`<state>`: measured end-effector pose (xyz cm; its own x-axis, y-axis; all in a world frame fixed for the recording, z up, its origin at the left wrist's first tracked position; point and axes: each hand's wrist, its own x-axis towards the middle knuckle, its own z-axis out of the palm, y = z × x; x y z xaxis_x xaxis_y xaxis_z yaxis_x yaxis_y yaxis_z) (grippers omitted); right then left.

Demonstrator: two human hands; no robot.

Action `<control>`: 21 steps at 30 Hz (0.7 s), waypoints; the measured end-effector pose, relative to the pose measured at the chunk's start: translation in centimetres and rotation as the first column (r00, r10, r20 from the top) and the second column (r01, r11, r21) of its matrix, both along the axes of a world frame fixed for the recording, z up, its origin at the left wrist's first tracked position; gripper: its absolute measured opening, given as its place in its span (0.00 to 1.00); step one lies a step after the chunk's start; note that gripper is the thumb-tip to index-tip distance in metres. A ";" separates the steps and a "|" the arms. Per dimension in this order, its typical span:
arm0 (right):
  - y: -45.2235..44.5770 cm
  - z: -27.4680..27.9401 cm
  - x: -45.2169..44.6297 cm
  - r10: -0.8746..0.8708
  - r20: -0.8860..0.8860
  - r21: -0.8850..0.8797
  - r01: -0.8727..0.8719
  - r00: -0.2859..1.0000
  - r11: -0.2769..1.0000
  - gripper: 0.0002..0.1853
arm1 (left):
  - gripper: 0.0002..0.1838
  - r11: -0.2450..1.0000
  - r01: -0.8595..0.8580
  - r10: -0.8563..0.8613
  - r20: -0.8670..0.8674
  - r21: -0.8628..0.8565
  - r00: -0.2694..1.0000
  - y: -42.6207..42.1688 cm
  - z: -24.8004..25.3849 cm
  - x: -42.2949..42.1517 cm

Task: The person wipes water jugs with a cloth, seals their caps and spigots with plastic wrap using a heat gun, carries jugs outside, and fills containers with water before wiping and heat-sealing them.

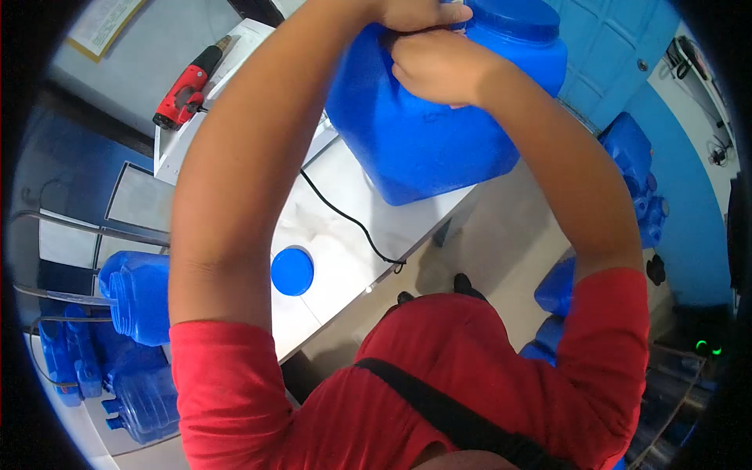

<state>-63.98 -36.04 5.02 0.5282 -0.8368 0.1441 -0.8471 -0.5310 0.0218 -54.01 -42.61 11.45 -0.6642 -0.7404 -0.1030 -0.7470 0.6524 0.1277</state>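
Note:
A large blue plastic container (pixel 439 149) stands tilted at the top middle, on the white table (pixel 321 305). Its blue screw cap (pixel 517 17) is on. Both hands meet at the container's handle area, beside the cap. My left hand (pixel 419 14) reaches in at the top edge, fingers bent near the cap, partly cut off by the frame. My right hand (pixel 439 66) lies just below it, its fingers curled against the container. What the fingers pinch is hidden. A loose round blue lid (pixel 292 271) lies on the table to the lower left.
A red heat gun (pixel 188 90) rests on a white shelf at the upper left. A black cable (pixel 345 215) crosses the table. Blue jugs (pixel 141 298) stand at the left, with hoses beside them. More blue containers (pixel 630 157) sit on the floor at the right, near a blue door (pixel 607 55).

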 end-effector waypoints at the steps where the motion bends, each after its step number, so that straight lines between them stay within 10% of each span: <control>1: -0.8 0.1 0.0 0.067 0.030 0.066 -0.069 0.997 0.995 0.12 | 0.38 0.986 0.034 -0.035 -0.004 -0.164 0.999 0.3 0.0 0.0; 3: -0.5 -1.4 -0.5 0.120 0.066 0.128 -0.127 0.991 0.984 0.11 | 0.39 0.997 0.020 -0.022 -0.013 -0.081 1.000 0.5 0.1 0.1; 5: 2.0 -4.9 -2.1 0.418 0.341 -0.528 -0.196 0.842 0.826 0.10 | 0.40 1.000 0.018 -0.018 -0.021 -0.004 1.000 0.8 0.4 0.0; 9: 3.4 -7.8 -9.0 0.461 0.216 -0.689 -0.200 0.861 0.696 0.16 | 0.41 0.998 0.005 -0.008 -0.050 -0.057 0.999 0.9 -0.3 0.2; 12: 0.9 -7.6 -12.7 0.283 0.230 -0.924 0.117 0.931 0.365 0.19 | 0.40 0.994 0.039 -0.046 -0.069 -0.106 0.997 0.6 -0.8 0.4; 16: 1.7 -5.0 -7.7 0.446 0.178 -0.734 -0.183 0.877 0.654 0.18 | 0.36 0.997 0.007 -0.018 -0.140 -0.083 0.990 0.1 -1.5 0.6; 21: 1.3 -7.3 -9.1 0.331 0.362 -0.857 0.172 0.871 0.485 0.20 | 0.37 0.988 -0.018 -0.001 -0.122 -0.155 0.993 -0.1 -1.6 0.2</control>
